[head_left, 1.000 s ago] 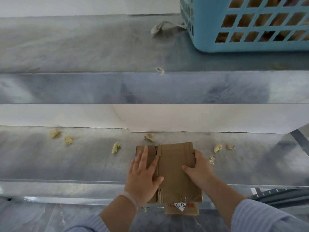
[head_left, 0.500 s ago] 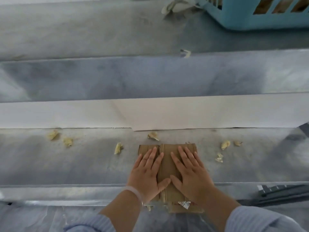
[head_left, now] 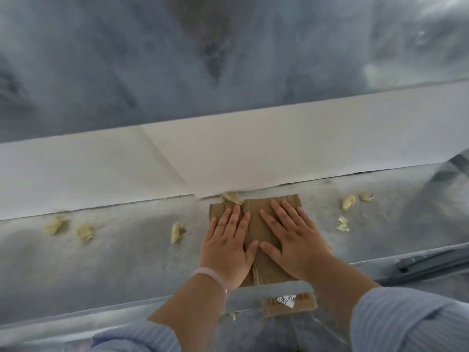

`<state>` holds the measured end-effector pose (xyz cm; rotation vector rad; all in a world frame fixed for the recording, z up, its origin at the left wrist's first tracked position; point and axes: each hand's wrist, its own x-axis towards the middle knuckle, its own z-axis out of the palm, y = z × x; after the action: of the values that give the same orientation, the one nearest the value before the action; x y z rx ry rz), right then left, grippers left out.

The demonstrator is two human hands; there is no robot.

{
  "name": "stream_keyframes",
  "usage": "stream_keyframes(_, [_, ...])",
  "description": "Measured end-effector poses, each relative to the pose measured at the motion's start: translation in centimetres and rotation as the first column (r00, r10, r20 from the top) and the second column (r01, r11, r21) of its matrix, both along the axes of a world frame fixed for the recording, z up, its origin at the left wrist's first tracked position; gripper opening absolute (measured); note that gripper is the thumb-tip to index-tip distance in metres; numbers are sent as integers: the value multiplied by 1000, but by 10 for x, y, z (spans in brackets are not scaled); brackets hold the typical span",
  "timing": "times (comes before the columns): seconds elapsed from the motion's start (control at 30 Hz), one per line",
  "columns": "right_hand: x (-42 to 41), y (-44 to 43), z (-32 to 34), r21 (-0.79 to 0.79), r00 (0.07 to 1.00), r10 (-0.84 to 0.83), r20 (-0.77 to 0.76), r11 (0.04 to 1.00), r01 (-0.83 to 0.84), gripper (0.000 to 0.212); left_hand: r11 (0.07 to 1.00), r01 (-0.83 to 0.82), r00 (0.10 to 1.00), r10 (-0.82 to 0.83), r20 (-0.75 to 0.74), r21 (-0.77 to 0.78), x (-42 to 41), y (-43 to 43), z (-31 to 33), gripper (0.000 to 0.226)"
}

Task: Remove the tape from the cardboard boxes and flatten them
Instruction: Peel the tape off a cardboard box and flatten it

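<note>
Our fingers [head_left: 234,219] are lying straight and a little spread, curling round nothing and gripping nothing; we are pressing both palms down flat on the box [head_left: 254,222]. The left hand [head_left: 227,250] is covering the box's left half, its fingers pointing away from us and leaning slightly right, its wrist wearing a pale bracelet [head_left: 210,274]. The right hand [head_left: 295,246] is covering the right half, its fingers fanning up and to the left, so the two hands are forming a shallow V. The thumbs are reaching inward, and their tips are touching, or all but touching, over the box's middle seam. Both forearms are coming in from the bottom edge, angled toward each other, with light blue striped sleeves [head_left: 406,323] pushed back above the wrists.

The box is lying flattened on the gray ledge [head_left: 127,262], its far end just short of the white wall [head_left: 253,158] that is rising behind the ledge. Its near end, bearing a white label [head_left: 288,301] with handwriting, is sticking out past the ledge's front edge below our hands.

Tape scraps [head_left: 177,232] are lying about the ledge: one touching the box's far edge, one near the left hand, two further left, and three to the right, apart from the box.
</note>
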<state>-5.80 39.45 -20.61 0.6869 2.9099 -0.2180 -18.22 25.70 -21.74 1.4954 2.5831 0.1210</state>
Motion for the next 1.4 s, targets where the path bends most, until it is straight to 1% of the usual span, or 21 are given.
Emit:
stream_keyframes(0.13, [-3,0,1,9,1000,-8,11,1000,8,83,1000,-3,1000,3,-26,-5,1,0,3,78])
stream_keyframes(0.23, [-2,-9,0,22,998,-60,-3,998,60,86,998,-26,997,30,-76,53,7,-2,6,66])
stream_keyframes(0.3, [-1,-14,0,5,995,-100,-17,995,100,85,999,-11,998,13,-54,39,8,-4,5,61])
stream_keyframes(0.37, [0,-14,-2,-14,994,-107,-29,994,107,82,1000,27,999,-27,-41,12,8,-8,5,67])
stream_keyframes(0.43, [2,-14,-4,11,996,-89,-28,996,89,80,998,68,996,-68,-49,-9,7,-13,4,74])
stream_keyframes(0.53, [4,-16,-7,39,995,-88,-37,995,90,77,998,63,996,-65,-63,-25,7,-13,3,77])
stream_keyframes(0.7, [4,-8,-1,27,995,-78,-66,996,80,85,998,53,995,-56,-85,-34,0,-13,8,76])
stream_keyframes(0.83, [6,1,2,21,997,-56,-54,998,58,86,993,109,983,-114,-141,-39,-14,-7,14,81])
stream_keyframes(1.0, [3,1,-3,32,997,-72,-32,997,73,93,991,120,987,-126,-100,-63,-19,-2,6,93])
stream_keyframes(1.23, [2,3,-4,10,997,-75,-36,997,75,92,996,76,995,-79,-67,-46,-20,0,6,93])
stream_keyframes(1.4, [8,-4,-5,9,988,-135,-69,991,136,88,999,-47,999,47,-7,7,-9,-14,4,97])
